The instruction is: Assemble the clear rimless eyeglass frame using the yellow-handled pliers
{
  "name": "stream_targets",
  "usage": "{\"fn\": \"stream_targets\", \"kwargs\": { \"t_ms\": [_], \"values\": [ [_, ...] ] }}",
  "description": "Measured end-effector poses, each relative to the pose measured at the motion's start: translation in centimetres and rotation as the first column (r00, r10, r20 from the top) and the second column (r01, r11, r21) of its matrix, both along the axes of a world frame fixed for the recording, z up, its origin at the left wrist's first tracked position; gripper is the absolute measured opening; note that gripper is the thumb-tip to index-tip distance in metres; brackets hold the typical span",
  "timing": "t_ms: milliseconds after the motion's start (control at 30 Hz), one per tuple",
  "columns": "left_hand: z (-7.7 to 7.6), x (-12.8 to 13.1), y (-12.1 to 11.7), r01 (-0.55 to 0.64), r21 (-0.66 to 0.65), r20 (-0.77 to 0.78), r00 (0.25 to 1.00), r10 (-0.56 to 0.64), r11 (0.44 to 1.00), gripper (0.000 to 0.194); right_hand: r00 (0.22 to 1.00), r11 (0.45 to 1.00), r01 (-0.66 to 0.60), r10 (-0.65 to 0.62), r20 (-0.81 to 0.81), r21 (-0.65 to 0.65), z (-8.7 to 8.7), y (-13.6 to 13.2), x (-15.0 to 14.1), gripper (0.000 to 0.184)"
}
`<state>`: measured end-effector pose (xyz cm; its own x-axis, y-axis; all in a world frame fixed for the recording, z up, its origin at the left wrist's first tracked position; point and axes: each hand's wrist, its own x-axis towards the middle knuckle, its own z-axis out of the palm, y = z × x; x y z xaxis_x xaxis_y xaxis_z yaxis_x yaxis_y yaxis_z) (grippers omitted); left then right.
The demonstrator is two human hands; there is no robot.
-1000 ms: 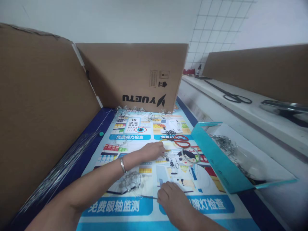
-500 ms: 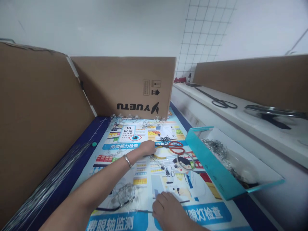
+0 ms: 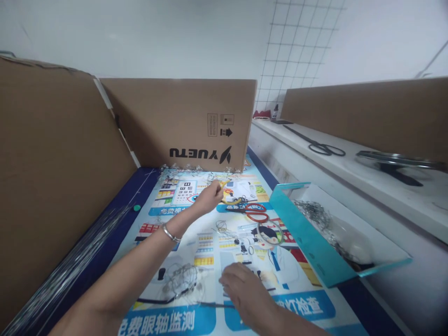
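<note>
Some wire [image 3: 311, 212] boxed, coil [image 3: 184, 278] loose left of scissors [image 3: 256, 215]; left hand [image 3: 209, 198] gripped yellow handles [image 3: 232, 202], right hand [image 3: 245, 294] curled, hold unclear.

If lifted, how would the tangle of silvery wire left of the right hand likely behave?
The wire tangle is probably light: its strands look thin, with gaps between them. Its loose loops suggest it could flex and snag.

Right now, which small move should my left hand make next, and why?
Perhaps ease your left hand slightly leftward with the yellow-handled tool: one yellow handle reaches close to the red-handled scissors, so the two might catch.
</note>
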<state>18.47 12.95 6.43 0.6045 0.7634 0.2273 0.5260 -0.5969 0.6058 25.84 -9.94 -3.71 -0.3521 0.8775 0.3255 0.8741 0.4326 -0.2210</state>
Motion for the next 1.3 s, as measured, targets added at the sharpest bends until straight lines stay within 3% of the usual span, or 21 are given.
{"fn": "stream_targets", "kwargs": {
  "t_ms": [33,167,433,533,700,833,967,1167,1300],
  "values": [
    [0.3,-0.6,0.0,-0.019,-0.002,0.061,0.998,0.019,1.0,0.009,0.998,0.999,-0.001,-0.002,-0.069,-0.049,0.6,0.5,0.2,0.027],
    [0.6,-3.8,-0.5,-0.052,-0.058,0.229,0.971,0.064,0.997,0.015,0.997,0.993,-0.008,0.0,-0.072,-0.114,1.9,3.4,1.1,0.037],
    [-0.5,-11.2,-2.9,-0.061,-0.216,0.327,0.936,0.131,0.975,0.019,1.0,0.986,0.009,-0.005,0.026,-0.168,1.2,9.1,3.8,0.045],
    [-0.9,-13.5,-3.9,-0.063,-0.294,0.277,0.95,0.148,0.954,0.02,0.998,0.988,0.031,-0.024,0.05,-0.151,0.8,11.0,5.2,0.041],
    [-1.5,-16.7,-4.9,-0.087,-0.173,0.038,0.995,0.095,0.981,0.021,0.997,0.991,0.068,-0.063,0.04,-0.117,0.7,12.8,6.5,0.034],
    [-2.0,-18.8,-4.9,-0.068,-0.176,-0.001,0.998,0.069,0.982,0.02,0.996,0.987,0.086,-0.082,0.032,-0.134,1.4,11.3,6.3,0.035],
    [-2.5,-19.8,-4.7,-0.076,-0.195,-0.02,0.997,0.073,0.978,0.021,0.996,0.979,0.093,-0.09,0.024,-0.182,2.9,7.1,4.6,0.031],
    [-3.2,-19.3,-4.7,-0.076,-0.173,-0.057,0.996,0.067,0.982,0.016,0.997,0.951,-0.068,0.077,0.019,-0.303,4.5,0.5,0.7,0.014],
    [-3.7,-18.9,-5.0,-0.075,-0.211,-0.092,0.994,0.057,0.975,0.013,0.99,0.948,-0.04,0.081,0.116,-0.315,4.5,-1.5,-1.0,0.013]
  ]
}}
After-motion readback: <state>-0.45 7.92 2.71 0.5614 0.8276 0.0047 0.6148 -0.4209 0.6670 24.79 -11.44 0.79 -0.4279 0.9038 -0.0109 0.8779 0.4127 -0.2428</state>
